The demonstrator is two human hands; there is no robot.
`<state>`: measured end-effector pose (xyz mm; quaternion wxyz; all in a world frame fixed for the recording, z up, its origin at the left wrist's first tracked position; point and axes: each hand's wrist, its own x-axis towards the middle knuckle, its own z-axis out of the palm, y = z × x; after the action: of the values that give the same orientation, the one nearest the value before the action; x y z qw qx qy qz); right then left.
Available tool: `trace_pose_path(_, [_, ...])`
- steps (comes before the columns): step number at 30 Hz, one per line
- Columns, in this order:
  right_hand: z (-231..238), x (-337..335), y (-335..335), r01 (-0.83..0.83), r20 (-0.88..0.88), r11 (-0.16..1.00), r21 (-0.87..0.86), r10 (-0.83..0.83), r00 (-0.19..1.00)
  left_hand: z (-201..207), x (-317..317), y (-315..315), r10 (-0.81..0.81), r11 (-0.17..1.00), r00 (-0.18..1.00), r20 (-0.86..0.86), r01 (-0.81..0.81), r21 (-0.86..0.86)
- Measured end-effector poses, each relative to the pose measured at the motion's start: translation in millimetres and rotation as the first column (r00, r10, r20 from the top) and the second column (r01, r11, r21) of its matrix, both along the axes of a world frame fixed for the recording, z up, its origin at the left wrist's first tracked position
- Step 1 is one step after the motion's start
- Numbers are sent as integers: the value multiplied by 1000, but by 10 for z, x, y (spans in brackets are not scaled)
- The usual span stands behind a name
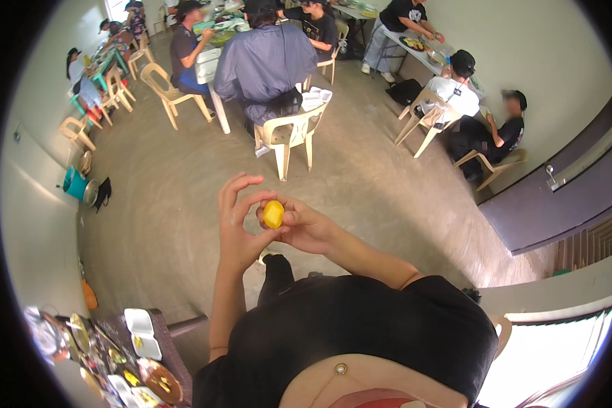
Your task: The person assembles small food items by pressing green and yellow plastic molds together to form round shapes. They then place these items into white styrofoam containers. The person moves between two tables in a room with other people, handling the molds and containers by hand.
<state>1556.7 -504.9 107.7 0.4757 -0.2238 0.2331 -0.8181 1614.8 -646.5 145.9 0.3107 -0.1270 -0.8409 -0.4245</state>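
Note:
In front of my body, I hold up a small rounded yellow piece point(273, 214) with a paler, flat-looking facet toward me; what it is I cannot make out. My left hand point(235, 228) curves round it, the index fingertip at its top and the thumb at its lower edge, with the other fingers raised. From the right, my right hand point(309, 228) pinches the same piece, its thumb against the right side and its fingers partly hidden behind.
At lower left, a table point(177, 353) carries an open white foam box point(143, 333), a brown round tray point(166, 384) and yellow pieces. Ahead, people sit at tables; a plastic chair point(289, 139) stands nearest. A dark door point(557, 197) is at right, a teal bucket point(75, 183) at left.

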Motion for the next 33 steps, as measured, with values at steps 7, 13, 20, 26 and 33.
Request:
trace_pose_path(7, [71, -744, -488, 174, -17, 983, -63, -175, 984, 12, -1042, -582, -186, 982, 979, -83, 187, 9])
trace_pose_path(13, [281, -1319, -1161, 184, -92, 983, -21, -185, 978, 294, -1542, -1315, -239, 970, 965, -111, 232, -72])
trace_pose_path(20, [393, -1775, -2296, 36, -112, 998, -46, -41, 993, 347, -1669, -2297, -47, 998, 992, -116, 52, 37])
trace_pose_path(26, [393, -1986, -3588, -335, 39, 936, -112, 341, 939, 112, -1243, -3164, 497, 829, 867, -44, -459, 319])
trace_pose_path(33, [269, -1488, -5317, -727, 96, 647, -230, 759, 645, 84, -535, -4079, 862, 503, 499, -82, -830, 241])
